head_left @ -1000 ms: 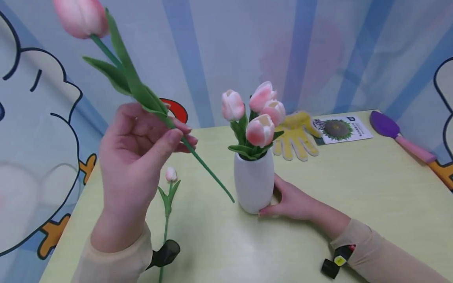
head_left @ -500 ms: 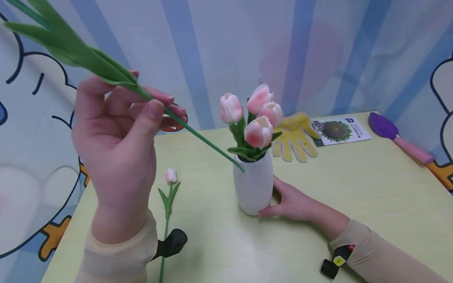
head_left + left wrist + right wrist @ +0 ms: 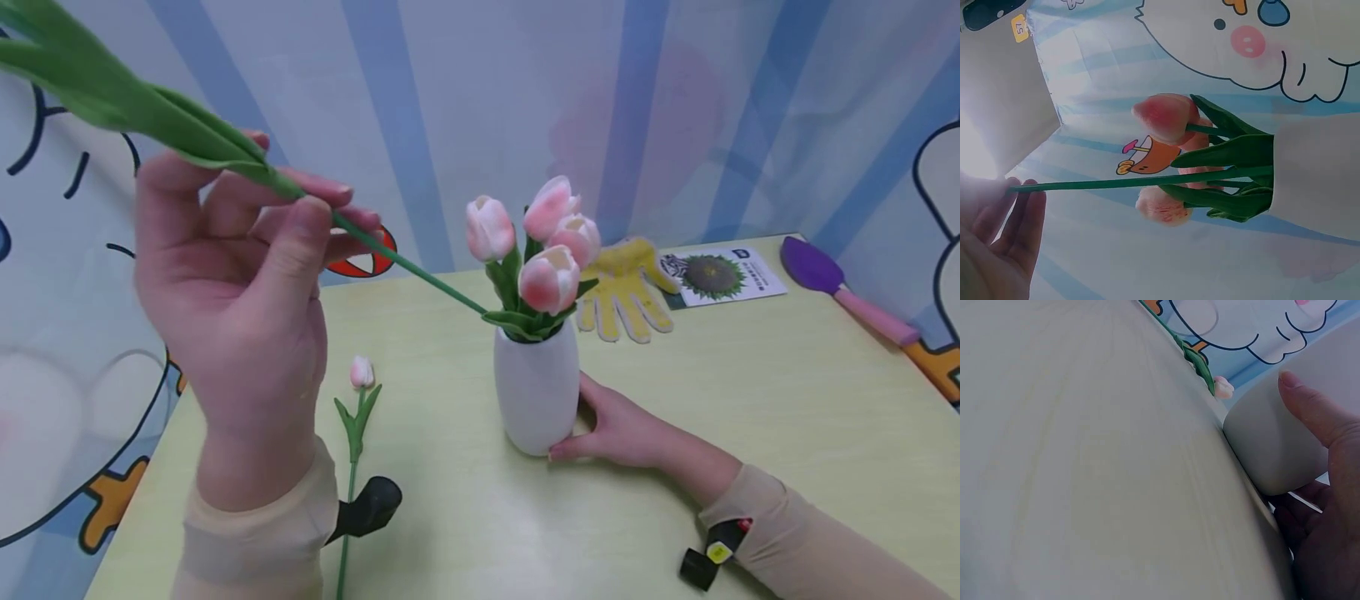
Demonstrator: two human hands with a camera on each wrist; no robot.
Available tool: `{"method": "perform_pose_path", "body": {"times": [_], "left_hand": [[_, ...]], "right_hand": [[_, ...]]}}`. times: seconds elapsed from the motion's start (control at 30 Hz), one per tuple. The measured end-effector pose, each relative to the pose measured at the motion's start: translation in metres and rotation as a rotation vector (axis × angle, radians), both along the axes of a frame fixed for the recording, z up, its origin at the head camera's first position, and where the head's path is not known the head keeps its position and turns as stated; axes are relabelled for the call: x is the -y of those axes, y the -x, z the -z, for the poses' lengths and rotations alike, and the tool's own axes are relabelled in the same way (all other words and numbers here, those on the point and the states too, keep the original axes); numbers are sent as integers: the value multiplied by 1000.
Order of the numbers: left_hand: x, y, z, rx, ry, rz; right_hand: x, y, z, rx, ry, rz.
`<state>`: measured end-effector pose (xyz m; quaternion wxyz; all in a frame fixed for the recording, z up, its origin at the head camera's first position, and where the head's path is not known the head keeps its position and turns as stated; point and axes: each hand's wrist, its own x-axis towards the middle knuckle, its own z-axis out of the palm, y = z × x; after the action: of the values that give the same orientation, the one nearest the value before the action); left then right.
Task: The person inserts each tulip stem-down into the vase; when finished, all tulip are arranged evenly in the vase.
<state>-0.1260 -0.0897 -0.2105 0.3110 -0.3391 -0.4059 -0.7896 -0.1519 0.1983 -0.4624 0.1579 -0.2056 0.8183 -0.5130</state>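
My left hand [image 3: 240,267] pinches the green stem of an artificial tulip [image 3: 135,104] between thumb and fingers; its bloom lies outside the head view. The stem slants down to the right, and its lower end is at the mouth of a white vase [image 3: 536,392], among the leaves. Several pink-and-white tulips [image 3: 551,277] stand in that vase. Low on the vase's right side, my right hand [image 3: 618,421] grips it, thumb in front and fingers behind; in the right wrist view the thumb [image 3: 1313,406] lies against the vase wall [image 3: 1272,434].
Another tulip [image 3: 356,425] lies on the table [image 3: 465,533], partly behind the left wrist's camera. Behind the vase are a yellow glove [image 3: 626,287] and a card with a plant picture [image 3: 723,277]. A purple spatula with a pink handle [image 3: 813,267] lies at the far right.
My left hand has moved left and up, tipping the tulip flatter. Its stem end has gone from beside the vase up to the vase's mouth. The right hand has stayed on the vase.
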Motion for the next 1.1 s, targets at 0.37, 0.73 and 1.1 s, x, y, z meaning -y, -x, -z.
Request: {"method": "perform_pose_path", "body": {"times": [0.37,0.73,1.1], "left_hand": [[-20,-1,9,-13,233,-7],[-34,2,23,-40,344,-12],[-40,0,34,9,506,-14]], "right_hand": [[-1,1,3,-15,2,-15],[-1,0,2,-7,2,-14],[-2,0,2,-13,0,-17]]}}
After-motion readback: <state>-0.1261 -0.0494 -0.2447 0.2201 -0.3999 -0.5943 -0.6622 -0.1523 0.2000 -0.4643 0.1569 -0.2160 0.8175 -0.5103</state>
